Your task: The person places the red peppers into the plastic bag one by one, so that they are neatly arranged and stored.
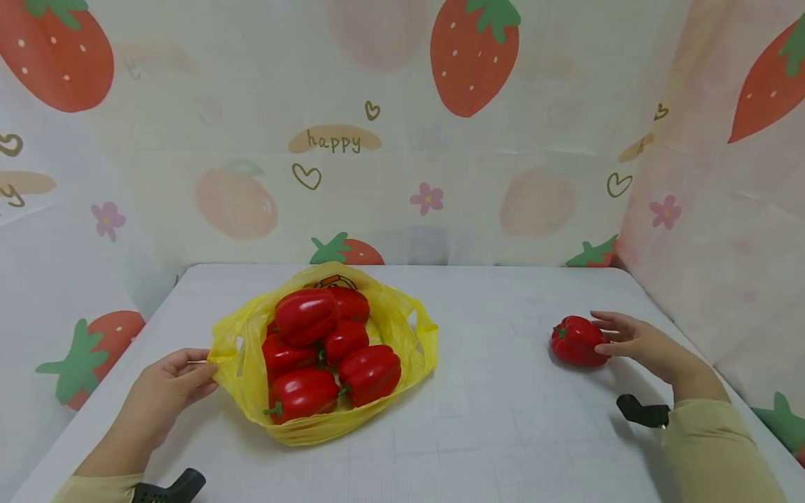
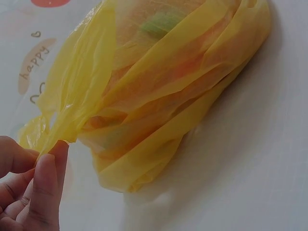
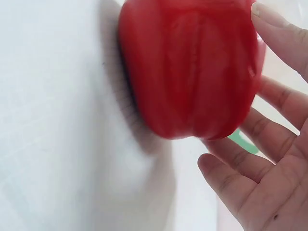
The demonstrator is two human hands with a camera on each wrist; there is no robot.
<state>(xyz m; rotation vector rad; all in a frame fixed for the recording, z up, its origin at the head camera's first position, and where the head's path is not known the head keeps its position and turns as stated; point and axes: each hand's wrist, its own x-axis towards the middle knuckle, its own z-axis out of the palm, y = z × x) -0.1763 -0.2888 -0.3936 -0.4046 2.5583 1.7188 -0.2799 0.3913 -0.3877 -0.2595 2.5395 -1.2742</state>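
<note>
A yellow plastic bag [image 1: 415, 349] lies with its mouth wide, left of the middle of the table; several red bell peppers [image 1: 306, 391] are inside it. At the bag's left edge my left hand [image 1: 166, 391] pinches a handle between thumb and fingers, and the left wrist view shows the plastic [image 2: 77, 96] gathered there. One more red bell pepper [image 1: 575, 342] rests on the table to the right, its green stem facing left. My right hand [image 1: 648, 349] is at its right side, fingers spread and loosely extended around the pepper [image 3: 187, 67]. The thumb appears to touch it.
The white table [image 1: 484, 419] backs onto a fabric curtain [image 1: 390, 188] printed with strawberries, hearts and flowers, which also hangs along both sides. A dark wrist mount [image 1: 643, 411] projects from the right sleeve, another [image 1: 170, 487] from the left.
</note>
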